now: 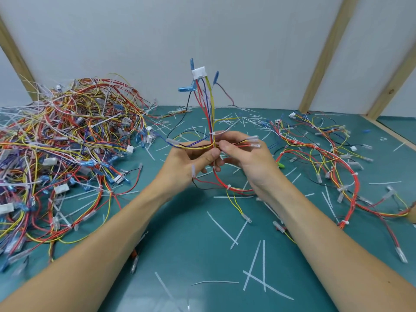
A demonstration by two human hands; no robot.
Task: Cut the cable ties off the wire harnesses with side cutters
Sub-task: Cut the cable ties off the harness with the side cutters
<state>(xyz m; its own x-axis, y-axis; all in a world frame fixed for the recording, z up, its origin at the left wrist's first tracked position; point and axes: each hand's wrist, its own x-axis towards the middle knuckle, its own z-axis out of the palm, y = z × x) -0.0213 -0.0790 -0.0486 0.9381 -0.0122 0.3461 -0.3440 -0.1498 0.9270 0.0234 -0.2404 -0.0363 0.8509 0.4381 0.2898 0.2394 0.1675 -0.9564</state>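
Fingers [217,152] of both hands curl round one wire harness [210,113], held upright over the green mat [191,255], mid-frame. L hand [189,161]: thumb + fingers wrapped round the bundle just under a white cable tie [212,133], palm facing the camera. R hand [247,158]: fingertips pinch a few thin wires w/ clear-sleeved terminals [254,141] sticking out to the right, close beside the left thumb. Harness rises to a white connector [199,72] at top, blue-sleeved terminals [186,88] fanning out around it. Below the hands the red/yellow wires loop down toward the mat, w/ another tie [229,187] on the bundle.

Big tangled pile of harnesses [67,149] lies on the left of the mat, many ties visible on it. Smaller spread of harnesses [326,158] on the right, also tied at several spots. Cut-off white tie strips [254,266] scattered across the mat, front + back. Small green item [281,165] sits just right of the R hand; can't tell what it is. Wooden frame posts [324,52] stand against the pale wall behind.
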